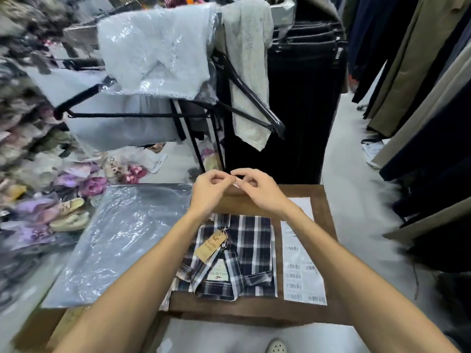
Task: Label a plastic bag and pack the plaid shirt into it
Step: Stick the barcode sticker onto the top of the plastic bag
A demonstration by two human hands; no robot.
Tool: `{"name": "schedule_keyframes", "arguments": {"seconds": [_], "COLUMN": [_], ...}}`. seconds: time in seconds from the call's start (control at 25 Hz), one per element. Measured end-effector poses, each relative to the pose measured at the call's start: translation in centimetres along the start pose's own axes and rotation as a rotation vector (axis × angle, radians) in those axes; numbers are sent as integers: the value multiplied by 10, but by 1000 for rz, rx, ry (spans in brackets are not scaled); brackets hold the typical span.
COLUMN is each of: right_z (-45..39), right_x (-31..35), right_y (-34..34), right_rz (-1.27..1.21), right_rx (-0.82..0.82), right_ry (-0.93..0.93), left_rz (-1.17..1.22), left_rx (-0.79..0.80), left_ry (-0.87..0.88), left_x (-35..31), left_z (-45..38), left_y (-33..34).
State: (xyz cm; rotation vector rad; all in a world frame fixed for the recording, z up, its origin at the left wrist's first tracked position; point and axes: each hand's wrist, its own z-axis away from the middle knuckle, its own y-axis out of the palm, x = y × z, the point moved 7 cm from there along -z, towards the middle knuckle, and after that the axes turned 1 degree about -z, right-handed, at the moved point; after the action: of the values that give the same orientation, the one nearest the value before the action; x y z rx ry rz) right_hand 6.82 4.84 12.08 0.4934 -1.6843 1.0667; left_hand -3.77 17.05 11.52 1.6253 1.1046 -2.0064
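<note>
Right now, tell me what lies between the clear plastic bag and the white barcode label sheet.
The folded plaid shirt lies between plastic bag and label sheet, in the head view.

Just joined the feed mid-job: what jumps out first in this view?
Two bare hands, left hand and right hand, meet above the brown wooden table, pinching a small white sticker between their fingertips. Under them lies the folded navy-and-white plaid shirt with a tan cardboard hang tag. A white sheet of barcode labels lies to its right, and a clear plastic bag lies flat to its left.
</note>
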Motion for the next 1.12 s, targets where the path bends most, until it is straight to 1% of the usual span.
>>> {"name": "schedule_keyframes", "arguments": {"seconds": [0.12,0.24,0.4,0.56,0.72,0.88,0.92,0.96,1.04,1.12], "right_z": [-13,-22,-32,-40,-47,-64,-86,-111,-104,-129], "right_x": [29,52,87,117,134,144,145,140,143,138], "right_y": [39,77,121,157,193,224,241,272,279,298], "right_rz": [-5,-41,-140,-154,-245,-300,-364,-400,-377,-448], "right_rx": [23,27,-61,-114,-93,-49,35,174,141,132], "right_ry": [-35,-48,-13,-16,-7,13,17,25,12,56], "left_rz": [90,165,227,246,219,91,69,24,-9,-43], "left_rx": [-80,-99,-160,-220,-248,-268,-366,-474,-482,-452], "left_ry": [-18,14,47,47,75,114,75,23,35,-19], "left_x": [11,23,43,57,65,65,70,78,82,96], "left_z": [4,10,21,28,29,34,31,30,34,10], "left_y": [-52,-100,-165,-214,-257,-291,-308,-328,-340,-352]}}
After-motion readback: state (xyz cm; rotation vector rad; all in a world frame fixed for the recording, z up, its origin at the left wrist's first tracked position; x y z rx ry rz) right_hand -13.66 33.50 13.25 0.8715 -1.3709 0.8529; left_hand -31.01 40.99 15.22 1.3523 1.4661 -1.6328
